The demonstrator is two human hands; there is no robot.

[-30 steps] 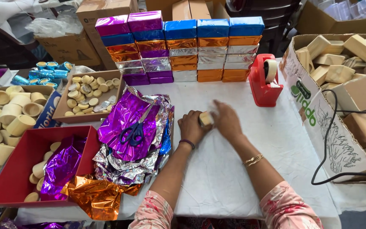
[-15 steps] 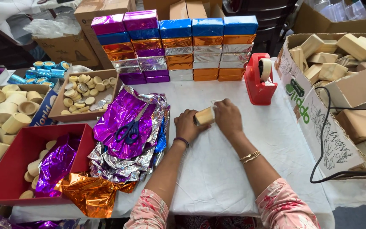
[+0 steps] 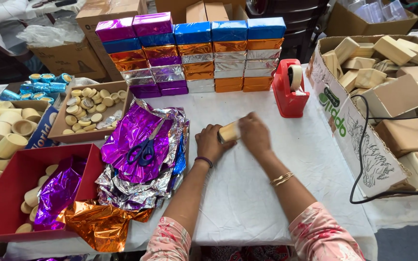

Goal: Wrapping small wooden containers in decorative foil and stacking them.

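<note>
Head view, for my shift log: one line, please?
hands: left, right both holding tan block | surface: white table

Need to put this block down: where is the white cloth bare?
Bare cloth lies right of the hands, between the red tape dispenser and cardboard box of blocks; also between the forearms. Left is crowded: foil sheets with scissors.

bright, even light | soft shadows | foil glare | edges bowed
</note>
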